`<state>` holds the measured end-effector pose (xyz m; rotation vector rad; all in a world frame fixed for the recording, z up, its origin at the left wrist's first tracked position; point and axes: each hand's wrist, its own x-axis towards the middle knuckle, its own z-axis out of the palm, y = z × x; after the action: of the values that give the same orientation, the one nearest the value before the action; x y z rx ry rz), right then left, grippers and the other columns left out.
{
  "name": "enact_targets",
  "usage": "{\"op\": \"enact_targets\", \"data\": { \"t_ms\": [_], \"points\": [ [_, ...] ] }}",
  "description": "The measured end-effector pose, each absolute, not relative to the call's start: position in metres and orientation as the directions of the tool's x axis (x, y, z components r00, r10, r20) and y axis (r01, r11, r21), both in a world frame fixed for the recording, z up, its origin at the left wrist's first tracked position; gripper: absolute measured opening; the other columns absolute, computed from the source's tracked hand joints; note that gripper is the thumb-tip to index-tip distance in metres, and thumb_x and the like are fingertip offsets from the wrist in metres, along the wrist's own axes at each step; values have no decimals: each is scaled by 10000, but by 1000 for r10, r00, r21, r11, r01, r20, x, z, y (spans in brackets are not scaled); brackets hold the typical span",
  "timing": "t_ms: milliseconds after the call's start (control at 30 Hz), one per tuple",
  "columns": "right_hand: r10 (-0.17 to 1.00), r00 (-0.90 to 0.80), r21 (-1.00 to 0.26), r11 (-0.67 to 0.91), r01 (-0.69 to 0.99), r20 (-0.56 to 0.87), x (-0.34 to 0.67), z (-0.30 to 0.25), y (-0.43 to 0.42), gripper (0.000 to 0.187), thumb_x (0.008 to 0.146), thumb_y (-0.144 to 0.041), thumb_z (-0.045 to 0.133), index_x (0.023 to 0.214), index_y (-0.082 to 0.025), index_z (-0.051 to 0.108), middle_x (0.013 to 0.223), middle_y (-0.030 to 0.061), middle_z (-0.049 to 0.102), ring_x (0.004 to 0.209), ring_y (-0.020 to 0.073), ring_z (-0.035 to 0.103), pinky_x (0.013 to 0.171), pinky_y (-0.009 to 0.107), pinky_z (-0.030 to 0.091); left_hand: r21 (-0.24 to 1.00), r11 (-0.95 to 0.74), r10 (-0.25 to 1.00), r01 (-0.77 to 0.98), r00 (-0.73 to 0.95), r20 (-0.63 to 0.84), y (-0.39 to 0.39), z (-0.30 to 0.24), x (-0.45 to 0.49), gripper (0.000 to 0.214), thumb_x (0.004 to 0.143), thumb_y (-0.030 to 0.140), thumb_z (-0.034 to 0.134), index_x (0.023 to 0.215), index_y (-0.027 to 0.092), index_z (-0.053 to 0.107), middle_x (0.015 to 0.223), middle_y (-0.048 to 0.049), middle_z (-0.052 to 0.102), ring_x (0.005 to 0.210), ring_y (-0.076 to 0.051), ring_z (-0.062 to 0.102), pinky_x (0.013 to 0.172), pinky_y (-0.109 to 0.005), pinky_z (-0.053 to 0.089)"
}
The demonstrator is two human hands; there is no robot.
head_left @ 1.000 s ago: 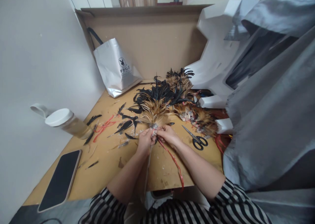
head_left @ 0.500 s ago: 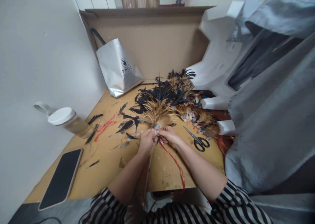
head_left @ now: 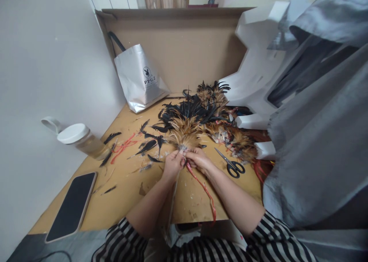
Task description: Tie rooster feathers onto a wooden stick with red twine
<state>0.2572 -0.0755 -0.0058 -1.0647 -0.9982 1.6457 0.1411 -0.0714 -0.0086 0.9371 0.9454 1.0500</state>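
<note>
At the middle of the table, a bundle of brown feathers [head_left: 185,133] points away from me, with long black feathers [head_left: 186,109] fanned out beyond it. My left hand [head_left: 174,164] is closed on the bundle's pale base. Close against it, my right hand [head_left: 198,159] pinches the same base, fingertips nearly meeting those of the left. A red plastic ribbon [head_left: 204,189] trails from between the hands toward the table's front edge. A thin stick [head_left: 173,200] runs down from beneath the left hand toward me. The fingers hide just where ribbon and feathers meet.
Black-handled scissors [head_left: 231,165] lie right of my hands. More feather bundles [head_left: 237,141] are piled behind them. Loose black feathers [head_left: 149,147] and red ribbon scraps [head_left: 124,147] lie left. A phone [head_left: 71,208], a lidded jar [head_left: 86,141] and a silver bag [head_left: 140,81] line the left side.
Both hands stay at the base of the feather bundle, with only slight finger movement. The whole view has shifted a little.
</note>
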Motion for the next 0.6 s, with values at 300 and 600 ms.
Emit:
{"op": "enact_targets", "data": {
  "t_ms": [300, 600],
  "points": [
    [958, -217, -915, -250, -318, -187, 255, -2, -78, 309, 624, -401, 689, 665, -147, 518, 467, -20, 559, 312, 12, 178, 344, 186, 65, 934, 213, 965, -288, 210, -155, -72, -7, 140, 435, 612, 558, 644, 582, 159, 472, 388, 66, 387, 317, -29, 258, 352, -181, 173],
    [960, -206, -929, -245, -279, -191, 254, 0, -79, 330, 642, -438, 682, 632, -148, 526, 380, -72, 428, 305, 15, 161, 338, 183, 67, 934, 216, 966, -285, 202, -162, -72, -5, 138, 429, 610, 543, 654, 570, 153, 481, 384, 59, 393, 318, -28, 264, 353, -180, 176]
  ]
}}
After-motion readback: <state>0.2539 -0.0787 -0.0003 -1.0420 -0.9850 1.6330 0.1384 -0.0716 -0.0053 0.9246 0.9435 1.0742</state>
